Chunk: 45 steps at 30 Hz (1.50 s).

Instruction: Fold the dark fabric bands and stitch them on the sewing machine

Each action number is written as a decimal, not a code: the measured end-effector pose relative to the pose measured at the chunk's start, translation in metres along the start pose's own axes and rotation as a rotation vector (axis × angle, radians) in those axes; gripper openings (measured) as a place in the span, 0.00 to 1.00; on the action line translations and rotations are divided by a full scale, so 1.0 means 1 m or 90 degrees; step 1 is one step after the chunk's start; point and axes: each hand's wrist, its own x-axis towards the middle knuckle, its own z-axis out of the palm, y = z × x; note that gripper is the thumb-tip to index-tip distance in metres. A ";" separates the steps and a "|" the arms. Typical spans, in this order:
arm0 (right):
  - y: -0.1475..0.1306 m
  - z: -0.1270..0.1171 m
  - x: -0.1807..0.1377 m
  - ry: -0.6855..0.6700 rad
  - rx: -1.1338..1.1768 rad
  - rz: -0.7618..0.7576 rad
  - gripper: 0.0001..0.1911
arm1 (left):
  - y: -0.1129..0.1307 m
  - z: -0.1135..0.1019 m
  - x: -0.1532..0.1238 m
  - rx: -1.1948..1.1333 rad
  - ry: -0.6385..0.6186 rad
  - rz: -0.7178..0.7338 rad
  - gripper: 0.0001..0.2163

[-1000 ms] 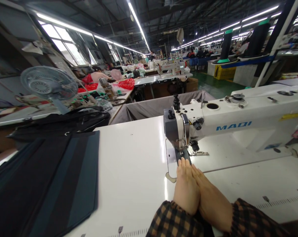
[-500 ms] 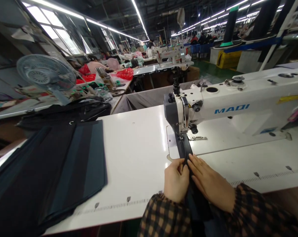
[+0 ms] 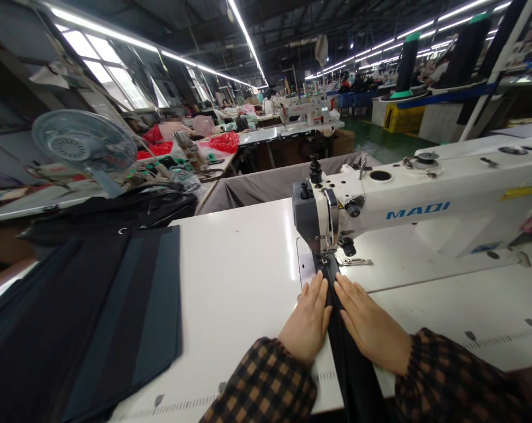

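Note:
A long black fabric strip (image 3: 343,341) runs from under the needle area of the white sewing machine (image 3: 418,197) down past the table's front edge. My left hand (image 3: 307,317) lies flat along the strip's left side, fingers stretched toward the presser foot (image 3: 323,258). On the other side, my right hand (image 3: 371,326) rests with its fingers extended and pressing on the strip's right edge. Both hands are just in front of the foot, with the strip between them. Checked sleeves cover both wrists.
A stack of dark blue and black fabric pieces (image 3: 129,305) lies on the left of the white table (image 3: 234,276). Behind it are a black bag-like item (image 3: 111,211) and a fan (image 3: 84,141). Thread cones (image 3: 407,67) stand at the back right.
My left hand has gone from pinching the strip to lying flat on it, fingers stretched forward. My right hand stays flat beside it. The view has shifted slightly.

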 end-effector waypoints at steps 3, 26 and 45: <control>-0.009 0.005 0.002 -0.006 -0.035 0.008 0.25 | 0.008 0.010 0.001 0.028 0.005 -0.015 0.20; -0.007 -0.003 0.001 -0.034 -0.114 -0.041 0.27 | 0.006 0.017 0.009 0.090 0.049 0.018 0.20; 0.014 -0.012 0.014 0.043 -0.115 -0.157 0.09 | -0.016 -0.004 0.010 -0.022 0.094 0.122 0.09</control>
